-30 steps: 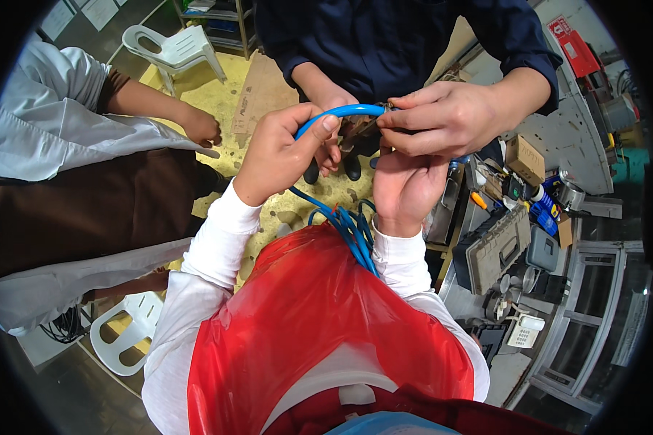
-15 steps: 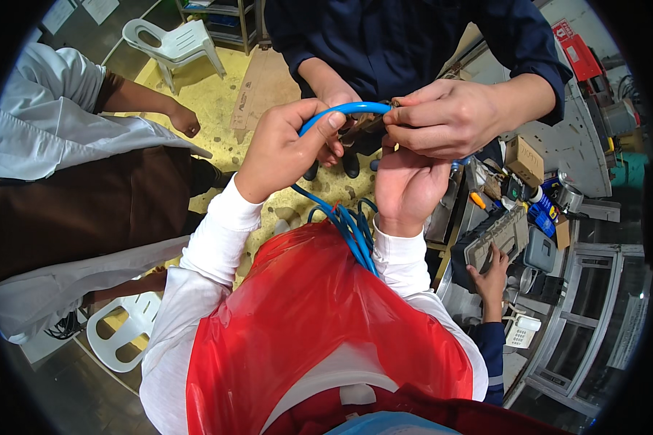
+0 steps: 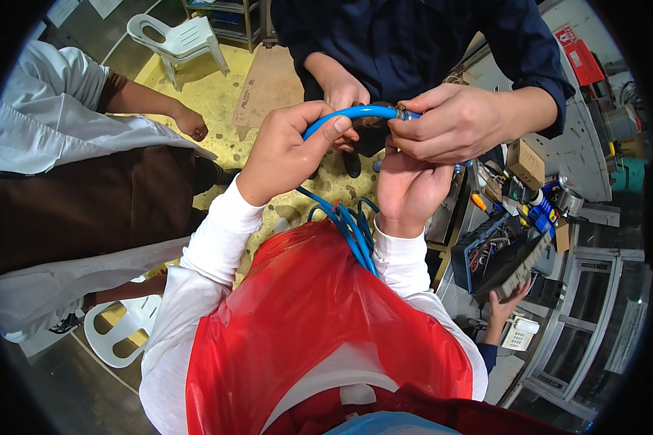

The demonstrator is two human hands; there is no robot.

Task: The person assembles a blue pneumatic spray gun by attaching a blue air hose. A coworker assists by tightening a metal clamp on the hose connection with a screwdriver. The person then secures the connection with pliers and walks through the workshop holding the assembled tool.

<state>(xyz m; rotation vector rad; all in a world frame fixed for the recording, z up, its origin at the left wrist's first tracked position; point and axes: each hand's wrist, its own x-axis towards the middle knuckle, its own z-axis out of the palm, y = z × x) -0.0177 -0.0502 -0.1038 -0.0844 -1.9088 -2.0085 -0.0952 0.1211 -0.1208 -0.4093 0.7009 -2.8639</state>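
Fingers and thumb of my left hand [image 3: 283,152] are closed around a bright blue hose [image 3: 359,112], which arches to the right. Near its right end sits a metal hose clamp [image 3: 402,113]. A co-worker in dark blue grips that end with one hand [image 3: 457,123]; their other hand [image 3: 344,90] is behind the hose. My right hand [image 3: 413,190] is palm up just below the co-worker's gripping hand, its visible finger stretched and palm bare; most of its fingertips are hidden. More blue hose [image 3: 352,228] hangs in loops between my forearms, over my red apron [image 3: 326,290].
On the right bench, another person's hand [image 3: 508,301] holds the raised lid of a toolbox [image 3: 479,250]. Nearby are a cardboard box [image 3: 526,163] and a white telephone [image 3: 520,332]. Someone in a brown apron [image 3: 94,210] stands at left, near white plastic chairs [image 3: 178,40].
The co-worker's gripping hand has shifted slightly right, leaving the clamp and hose end more exposed. On the bench, the toolbox lid has swung up, showing tools inside. My hands have barely moved.
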